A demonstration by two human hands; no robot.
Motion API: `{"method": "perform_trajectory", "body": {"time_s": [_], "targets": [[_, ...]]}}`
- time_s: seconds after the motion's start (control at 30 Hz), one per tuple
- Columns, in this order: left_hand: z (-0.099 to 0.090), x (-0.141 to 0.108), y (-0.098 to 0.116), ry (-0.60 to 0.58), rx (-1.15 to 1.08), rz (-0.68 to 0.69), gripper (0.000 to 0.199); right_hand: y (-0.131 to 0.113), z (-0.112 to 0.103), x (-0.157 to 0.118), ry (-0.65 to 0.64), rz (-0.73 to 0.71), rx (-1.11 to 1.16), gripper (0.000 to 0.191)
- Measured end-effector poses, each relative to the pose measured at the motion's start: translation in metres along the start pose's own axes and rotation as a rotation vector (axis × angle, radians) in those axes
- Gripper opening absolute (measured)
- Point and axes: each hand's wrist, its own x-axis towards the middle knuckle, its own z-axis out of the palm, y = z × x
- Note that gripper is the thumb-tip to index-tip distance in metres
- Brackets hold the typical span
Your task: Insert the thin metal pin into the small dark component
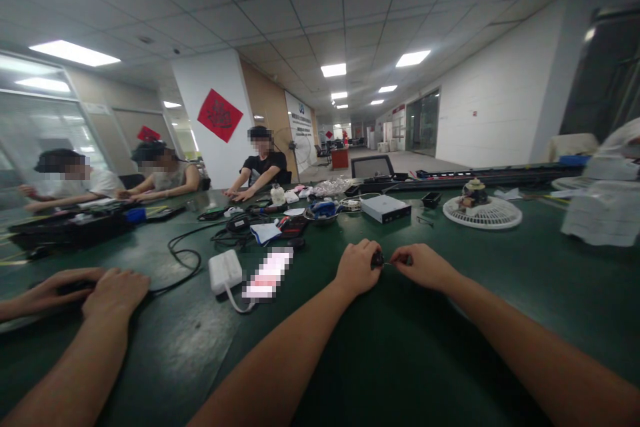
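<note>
Over the green tabletop [320, 333], my left hand [359, 268] is closed around a small dark part [377, 258], most of it hidden by the fingers. Its exact kind is too small to make out. Just to the right, my right hand [423, 265] pinches something thin that reaches toward the dark part; it looks like a fine wire or pin. The two hands are a short gap apart. Beyond them sits a grey optical disc drive [386, 209].
A co-worker's hands [113, 290] rest at the left by a black cable [185, 267]. A white power bank [225, 271] is cabled to a blurred phone [270, 273]. A fan grille with motor [481, 211] lies at right, near white plastic housings [603, 207]. Several people sit across.
</note>
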Motion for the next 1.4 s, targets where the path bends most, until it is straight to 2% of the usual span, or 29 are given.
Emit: {"method": "perform_trajectory", "body": {"time_s": [0.13,0.27,0.4,0.5,0.67,0.8,0.87,0.97,1.27,1.4], "targets": [[-0.001,0.000,0.001,-0.016,0.019,0.023,0.026,-0.004,-0.002,0.000,0.019,-0.031,0.052,0.024],[-0.001,0.000,0.001,-0.022,0.016,0.039,0.027,-0.003,-0.003,0.000,0.046,0.034,0.019,0.024],[-0.001,0.000,0.002,-0.019,0.018,0.038,0.026,-0.003,-0.001,0.000,-0.030,0.056,-0.020,0.024],[0.000,0.000,0.002,-0.001,0.023,0.012,0.025,-0.006,-0.002,-0.001,-0.041,0.075,-0.069,0.024],[0.006,0.001,-0.002,0.089,0.021,-0.075,0.024,-0.004,-0.005,0.000,0.025,0.206,-0.186,0.025],[0.011,0.002,-0.007,0.110,0.008,-0.124,0.025,0.008,-0.001,0.002,-0.015,0.267,-0.177,0.032],[0.011,0.002,-0.008,0.096,0.006,-0.126,0.026,0.012,0.002,0.003,-0.036,0.277,-0.172,0.029],[0.011,0.002,-0.008,0.079,0.002,-0.111,0.027,0.014,0.005,0.003,-0.026,0.275,-0.124,0.024],[0.005,0.002,-0.002,0.007,0.002,-0.010,0.032,0.007,0.003,0.006,0.110,0.258,0.129,0.030],[0.002,0.002,-0.001,-0.040,0.023,0.064,0.036,0.008,0.005,0.006,0.064,0.174,0.280,0.025]]}}
